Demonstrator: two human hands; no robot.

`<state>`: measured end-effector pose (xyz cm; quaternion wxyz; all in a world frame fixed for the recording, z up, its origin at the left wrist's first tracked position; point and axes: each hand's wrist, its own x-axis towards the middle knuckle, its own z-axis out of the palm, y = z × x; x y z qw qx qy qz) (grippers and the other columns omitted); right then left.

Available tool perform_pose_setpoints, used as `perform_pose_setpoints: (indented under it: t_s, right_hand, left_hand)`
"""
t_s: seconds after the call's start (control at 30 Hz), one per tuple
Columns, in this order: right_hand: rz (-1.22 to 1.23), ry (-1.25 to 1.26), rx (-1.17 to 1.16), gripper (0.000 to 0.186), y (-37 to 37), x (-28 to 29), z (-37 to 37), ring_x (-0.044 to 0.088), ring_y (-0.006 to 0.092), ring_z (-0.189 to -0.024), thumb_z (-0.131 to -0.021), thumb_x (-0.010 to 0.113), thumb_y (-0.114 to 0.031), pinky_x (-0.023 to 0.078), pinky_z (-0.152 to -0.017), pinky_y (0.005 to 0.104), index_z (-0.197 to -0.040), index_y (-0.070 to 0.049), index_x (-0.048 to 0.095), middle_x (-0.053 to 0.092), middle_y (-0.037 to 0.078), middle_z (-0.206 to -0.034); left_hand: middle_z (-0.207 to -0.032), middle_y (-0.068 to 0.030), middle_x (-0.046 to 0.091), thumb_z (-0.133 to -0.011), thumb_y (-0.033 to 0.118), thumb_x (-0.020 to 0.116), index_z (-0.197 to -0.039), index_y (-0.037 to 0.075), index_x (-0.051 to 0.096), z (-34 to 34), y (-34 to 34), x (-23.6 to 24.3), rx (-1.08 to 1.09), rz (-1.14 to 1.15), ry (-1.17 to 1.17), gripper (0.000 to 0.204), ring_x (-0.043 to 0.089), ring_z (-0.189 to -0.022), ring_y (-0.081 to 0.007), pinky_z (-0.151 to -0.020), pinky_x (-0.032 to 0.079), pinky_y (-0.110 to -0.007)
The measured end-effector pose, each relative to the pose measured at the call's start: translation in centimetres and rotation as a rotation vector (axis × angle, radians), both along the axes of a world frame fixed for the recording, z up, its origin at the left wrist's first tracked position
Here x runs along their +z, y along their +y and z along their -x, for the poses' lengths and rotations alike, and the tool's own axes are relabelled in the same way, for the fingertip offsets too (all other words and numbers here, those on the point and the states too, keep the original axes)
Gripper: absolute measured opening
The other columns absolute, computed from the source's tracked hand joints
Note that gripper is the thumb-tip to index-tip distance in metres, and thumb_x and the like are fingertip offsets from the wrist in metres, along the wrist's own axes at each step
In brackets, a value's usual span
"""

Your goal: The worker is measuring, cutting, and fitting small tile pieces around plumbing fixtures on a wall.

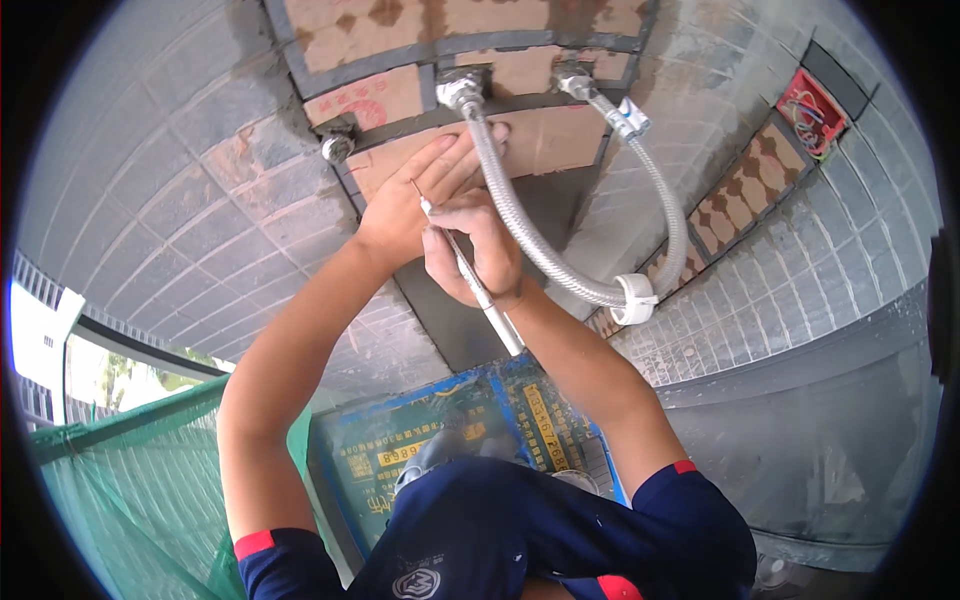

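My left hand [398, 215] lies flat with its fingers stretched out against a brown cardboard-like panel [560, 140] on the wall. Close beside it, my right hand [485, 245] pinches a slim white pen-like tool [468, 270]. The tool's thin tip points up over the back of my left hand; whether it touches anything I cannot tell. A braided metal hose [520, 220] hangs from a wall fitting [460, 90] just right of my hands. At the panel's left end, a capped metal fitting [337, 147] sticks out.
A second fitting [575, 82] carries the hose's other end, and a white coil tie [634, 299] sits on the loop. Far right is a red electrical box [810, 115] with loose wires. Green netting [150, 490] hangs lower left; a printed green board [365, 480] lies below.
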<state>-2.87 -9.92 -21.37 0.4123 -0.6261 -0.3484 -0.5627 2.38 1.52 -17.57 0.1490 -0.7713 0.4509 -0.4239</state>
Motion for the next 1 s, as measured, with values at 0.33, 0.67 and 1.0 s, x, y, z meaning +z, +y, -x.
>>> perform_pose_setpoints:
  t_s: [0.33, 0.67, 1.0]
  right_hand:
    - [-0.627, 0.438, 0.208, 0.013, -6.9, 0.3, 1.2, 0.062, 0.0112, -0.083, -0.096, 0.063, -0.006, 0.051, -0.075, 0.0256, -0.105, 0.000, 0.055, 0.065, 0.007, -0.087]
    - [-0.427, 0.371, 0.171, 0.017, -6.6, 1.3, -1.1, 0.066, 0.0124, -0.087, -0.090, 0.071, -0.008, 0.053, -0.077, 0.0270, -0.102, -0.001, 0.062, 0.069, 0.008, -0.093]
    - [-0.370, 0.237, 0.152, 0.017, -5.7, 1.4, -2.5, 0.067, 0.0123, -0.087, -0.086, 0.074, -0.007, 0.053, -0.077, 0.0269, -0.098, 0.000, 0.065, 0.069, 0.007, -0.092]
  left_hand:
    - [-0.161, -0.0036, 0.032, -0.089, 0.048, 0.062, -0.152, 0.008, 0.039, 0.1, -1.6, 0.1, -0.014, 0.044, 0.077, 0.078, 0.027, -0.150, -0.0205, -0.123, 0.019, -0.039]
    - [-0.151, -0.0131, 0.042, -0.085, 0.038, 0.071, -0.137, 0.003, 0.057, -0.6, -1.3, -0.8, -0.087, 0.090, -0.067, 0.064, 0.040, -0.141, -0.0310, -0.117, 0.032, -0.045]
    - [-0.140, -0.0152, 0.052, -0.080, 0.020, 0.074, -0.131, 0.000, 0.059, -0.4, -0.8, -0.1, -0.209, 0.153, 0.001, 0.057, 0.047, -0.136, -0.0339, -0.112, 0.039, -0.045]
